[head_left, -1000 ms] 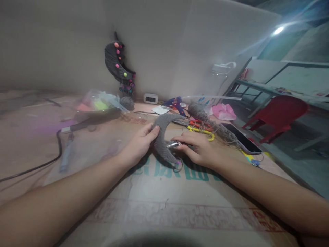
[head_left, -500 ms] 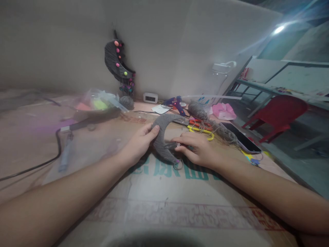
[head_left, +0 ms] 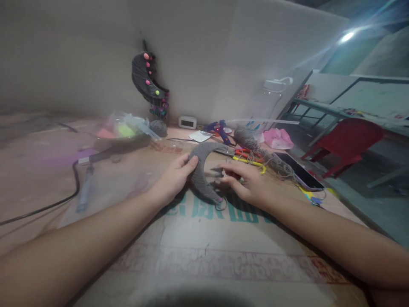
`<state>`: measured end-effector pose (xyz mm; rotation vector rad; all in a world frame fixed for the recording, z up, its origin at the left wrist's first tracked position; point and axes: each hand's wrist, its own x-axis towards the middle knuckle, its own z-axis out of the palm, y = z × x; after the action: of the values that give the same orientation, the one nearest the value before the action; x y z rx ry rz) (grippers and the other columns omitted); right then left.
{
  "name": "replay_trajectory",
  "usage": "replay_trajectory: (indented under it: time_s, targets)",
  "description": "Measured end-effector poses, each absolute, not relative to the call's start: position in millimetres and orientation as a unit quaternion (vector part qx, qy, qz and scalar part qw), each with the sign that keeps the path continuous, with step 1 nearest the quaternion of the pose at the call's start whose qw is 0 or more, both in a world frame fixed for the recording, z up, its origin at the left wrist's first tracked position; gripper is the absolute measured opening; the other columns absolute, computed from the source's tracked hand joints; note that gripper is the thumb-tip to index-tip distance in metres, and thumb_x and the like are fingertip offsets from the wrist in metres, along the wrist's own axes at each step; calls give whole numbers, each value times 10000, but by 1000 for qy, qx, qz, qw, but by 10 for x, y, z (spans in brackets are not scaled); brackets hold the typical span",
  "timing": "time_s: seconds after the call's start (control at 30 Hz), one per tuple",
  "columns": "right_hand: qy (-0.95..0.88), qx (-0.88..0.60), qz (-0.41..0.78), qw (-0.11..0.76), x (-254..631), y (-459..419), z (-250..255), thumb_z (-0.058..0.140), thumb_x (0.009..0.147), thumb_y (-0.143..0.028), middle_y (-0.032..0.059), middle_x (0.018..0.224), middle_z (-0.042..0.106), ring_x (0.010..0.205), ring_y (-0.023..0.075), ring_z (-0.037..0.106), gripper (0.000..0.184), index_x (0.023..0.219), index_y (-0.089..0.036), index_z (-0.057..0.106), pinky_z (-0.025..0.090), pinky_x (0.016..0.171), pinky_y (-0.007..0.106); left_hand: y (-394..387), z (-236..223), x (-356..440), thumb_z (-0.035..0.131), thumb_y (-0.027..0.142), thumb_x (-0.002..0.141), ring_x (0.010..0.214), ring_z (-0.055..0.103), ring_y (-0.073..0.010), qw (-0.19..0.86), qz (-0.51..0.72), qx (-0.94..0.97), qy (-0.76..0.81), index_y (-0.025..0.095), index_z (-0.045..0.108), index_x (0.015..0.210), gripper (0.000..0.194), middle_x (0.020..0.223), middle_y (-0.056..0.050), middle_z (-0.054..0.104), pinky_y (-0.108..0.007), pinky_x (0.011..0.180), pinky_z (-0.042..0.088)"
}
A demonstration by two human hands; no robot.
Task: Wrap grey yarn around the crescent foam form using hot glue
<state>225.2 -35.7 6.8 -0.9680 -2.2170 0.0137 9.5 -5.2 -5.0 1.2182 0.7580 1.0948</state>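
A crescent wrapped in grey yarn is held up over the cardboard, its hollow side facing right. My left hand grips its outer curve, thumb across the front. At the crescent's lower tip are a small purple spot and a loop of grey yarn. Just right of the hollow, my right hand is closed in a pinch, apart from the crescent's face. Something small and pale shows at its fingertips, too blurred to name. Behind that hand lie scissors with yellow handles and a red-handled tool.
A glue gun, a small clock and grey yarn stand along the wall. On the right are a phone and a clear bottle. A decorated crescent hangs on the wall. A cable crosses the left side.
My right hand has shifted slightly right, away from the crescent's hollow, and its fingers have changed pose a little. The left hand and the crescent have stayed nearly still.
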Motion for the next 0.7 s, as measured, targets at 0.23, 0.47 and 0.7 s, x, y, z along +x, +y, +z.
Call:
replay_trajectory:
  time_s: [0.23,0.47,0.7]
  targets:
    - [-782,-484,58,389,2327,-126,-40,485,928,-252,123,1272,637,1176,250,590,380,1292,-194,577,459,1011,447,-4,-51,82,576,204,716,680,560,-138,621,510,483,349,185,620,921,211,776,10,648,-223,622,430]
    - [-782,-482,166,360,2144,158,133,595,842,-222,165,1366,535,1179,220,573,533,1359,-141,498,474,987,387,-101,40,90,573,298,686,639,601,-177,674,501,434,326,182,518,683,128,686,-15,615,-310,626,498]
    - [-787,-419,329,312,1913,132,463,392,940,-561,83,853,697,701,148,601,544,885,-128,716,491,648,284,-103,332,-55,604,299,711,1017,595,-230,599,544,551,204,186,548,653,139,922,-64,667,-328,872,476]
